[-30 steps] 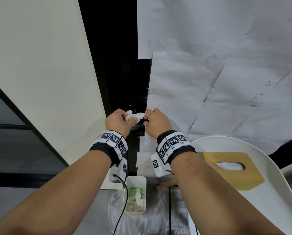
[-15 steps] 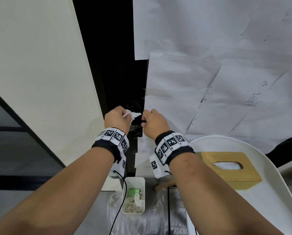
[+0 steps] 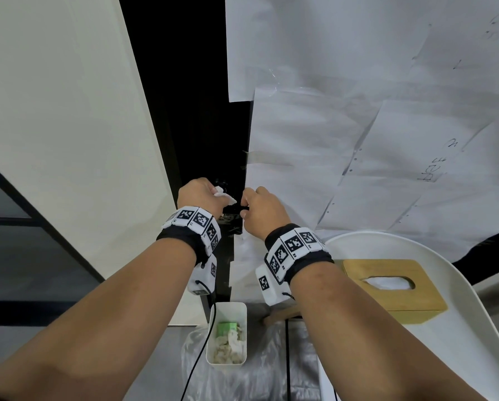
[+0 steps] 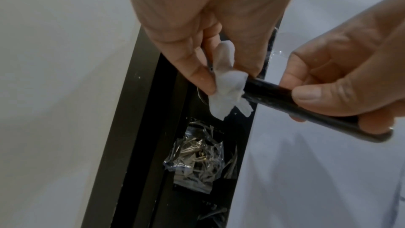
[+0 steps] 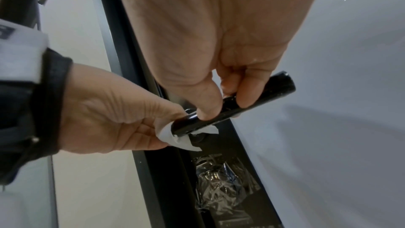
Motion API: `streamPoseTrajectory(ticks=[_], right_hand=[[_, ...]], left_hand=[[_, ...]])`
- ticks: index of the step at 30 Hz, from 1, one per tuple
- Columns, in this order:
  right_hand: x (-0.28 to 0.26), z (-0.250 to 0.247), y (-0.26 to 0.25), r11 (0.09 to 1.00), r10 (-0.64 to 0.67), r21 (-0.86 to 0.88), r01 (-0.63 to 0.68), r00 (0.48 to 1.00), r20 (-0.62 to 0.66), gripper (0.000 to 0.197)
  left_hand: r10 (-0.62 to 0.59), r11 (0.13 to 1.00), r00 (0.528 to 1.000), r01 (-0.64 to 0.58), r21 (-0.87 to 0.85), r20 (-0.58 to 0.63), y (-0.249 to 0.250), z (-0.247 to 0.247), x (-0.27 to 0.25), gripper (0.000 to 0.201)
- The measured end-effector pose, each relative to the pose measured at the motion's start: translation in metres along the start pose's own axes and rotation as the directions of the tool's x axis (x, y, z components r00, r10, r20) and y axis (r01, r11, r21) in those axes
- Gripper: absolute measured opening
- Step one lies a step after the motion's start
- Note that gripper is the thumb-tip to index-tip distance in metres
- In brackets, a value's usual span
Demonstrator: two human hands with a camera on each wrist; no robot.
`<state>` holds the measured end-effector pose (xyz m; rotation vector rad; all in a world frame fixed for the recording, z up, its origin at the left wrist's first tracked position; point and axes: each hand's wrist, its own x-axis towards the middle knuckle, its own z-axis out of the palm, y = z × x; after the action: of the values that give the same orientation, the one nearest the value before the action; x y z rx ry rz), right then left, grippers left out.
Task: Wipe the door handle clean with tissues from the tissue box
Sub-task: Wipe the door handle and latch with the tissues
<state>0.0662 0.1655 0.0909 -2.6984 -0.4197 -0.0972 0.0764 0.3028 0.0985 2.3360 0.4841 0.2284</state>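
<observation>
Leftward, tissue (image 4: 228, 86) now bares door handle (image 4: 306, 108) beside right hand (image 4: 350, 82).

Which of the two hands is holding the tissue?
The left hand pinches the tissue against the door handle; the right hand grips the bare handle.

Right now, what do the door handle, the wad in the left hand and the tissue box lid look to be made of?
Door handle: glossy black bar, probably coated metal or plastic; it shows sharp highlights.
Tissue pinched by the left hand: soft white paper, crumpled and frayed.
Tissue box lid: matte, light wood or bamboo by its tan colour; grain too faint to confirm.
</observation>
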Motion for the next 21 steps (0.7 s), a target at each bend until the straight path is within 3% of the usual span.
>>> streamPoseTrajectory(ticks=[5,13,18,21], right_hand=[[0.0001,-0.0004,0.0003,1.000,-0.006,0.001,0.006,1.000,0.003,0.015],[-0.0004,-0.0010,0.0010,1.000,-0.005,0.010,0.005,1.000,0.005,0.015],[-0.0010,-0.0010,0.0022,1.000,-0.006,0.028,0.006,1.000,0.003,0.016],[-0.0015,-0.0006,0.0028,1.000,-0.008,0.030,0.008,1.000,0.006,0.017]], left_hand=[[0.041,0.998,0.999,-0.042,0.056,0.012,0.0042,0.0006,0.0021,0.020],[0.111,0.990,0.991,-0.103,0.091,-0.078,-0.0022,0.0076,-0.0049,0.010],[0.162,0.969,0.987,-0.159,0.188,-0.001,0.0037,0.0065,-0.0005,0.016],[0.244,0.960,0.967,-0.230,0.161,-0.072,0.0014,0.0084,-0.0070,0.009]])
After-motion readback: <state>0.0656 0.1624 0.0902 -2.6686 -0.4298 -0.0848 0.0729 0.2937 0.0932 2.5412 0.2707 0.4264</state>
